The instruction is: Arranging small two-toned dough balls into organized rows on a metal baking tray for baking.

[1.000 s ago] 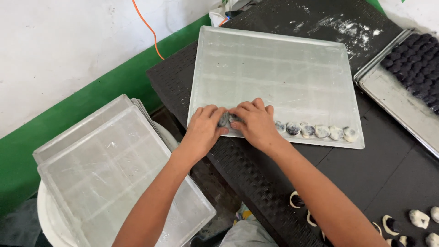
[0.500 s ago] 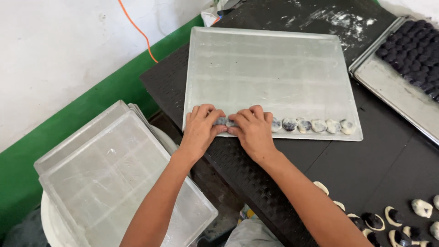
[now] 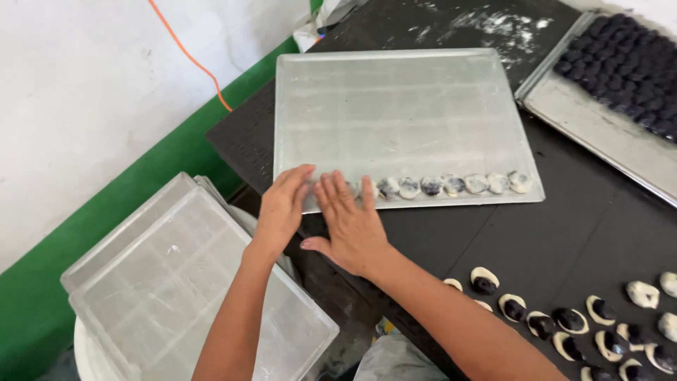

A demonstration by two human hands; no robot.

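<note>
While the black table (image 3: 564,233) fills the right, the metal tray (image 3: 402,106) sits upper centre; left hand (image 3: 282,204) and right hand (image 3: 349,222), fingers spread flat, holding nothing, rest at its lower-left rim beside the row of dough pieces (image 3: 451,185).

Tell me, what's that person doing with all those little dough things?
A person is lining up small filled dough pieces along the near edge of a big metal baking tray on a black table. The left hand and right hand lie flat and open at the row's left end, holding nothing. More dough pieces with dark filling wait on the table, and a stack of spare trays sits to the left.
</note>
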